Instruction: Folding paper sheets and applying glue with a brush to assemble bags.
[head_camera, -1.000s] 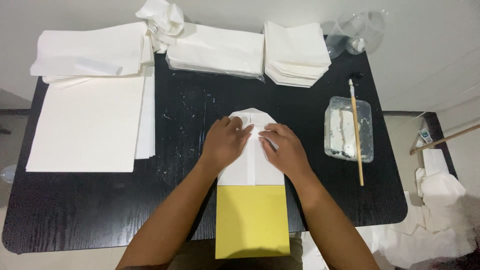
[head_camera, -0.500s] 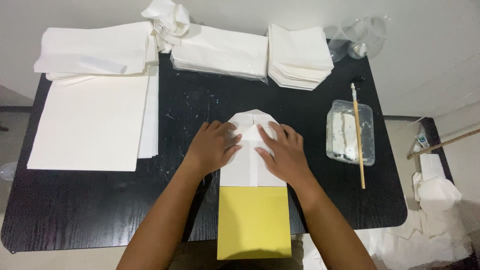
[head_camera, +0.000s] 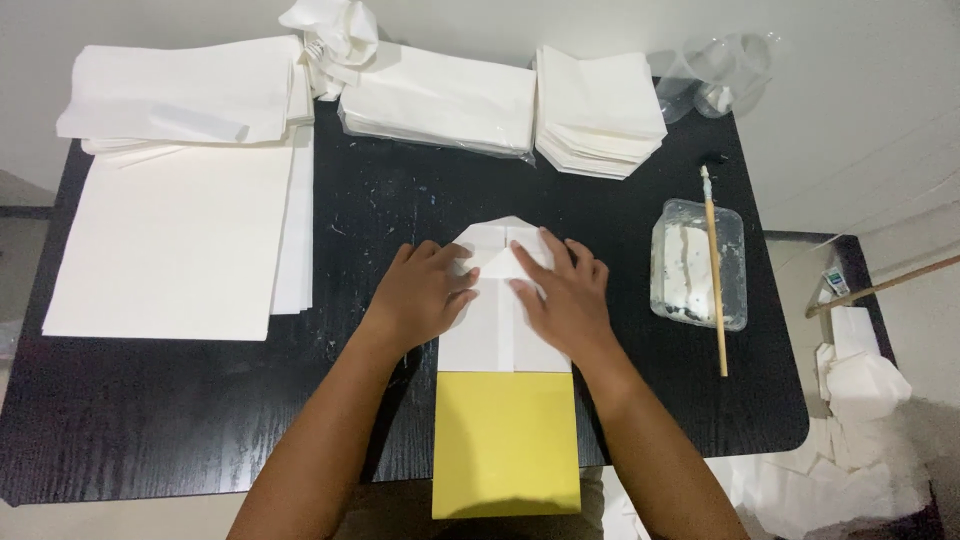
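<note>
Two flat hands press a folded white paper (head_camera: 503, 318) at mid-surface (head_camera: 150, 420): left hand (head_camera: 420, 297) on its left half, right hand (head_camera: 563, 297) on its right, fingers spread, gripping nothing. A yellow card (head_camera: 506, 440) lies just nearer than the paper, touching it. A brush (head_camera: 714, 270) across a tray (head_camera: 698, 262) lies right of the paper; white stacks (head_camera: 440, 100) lie beyond.

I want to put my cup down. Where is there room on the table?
Bare black tabletop lies below the large white sheets, left of the left hand. A narrower strip lies between the right hand and the clear tray. The back edge is crowded with paper stacks.
</note>
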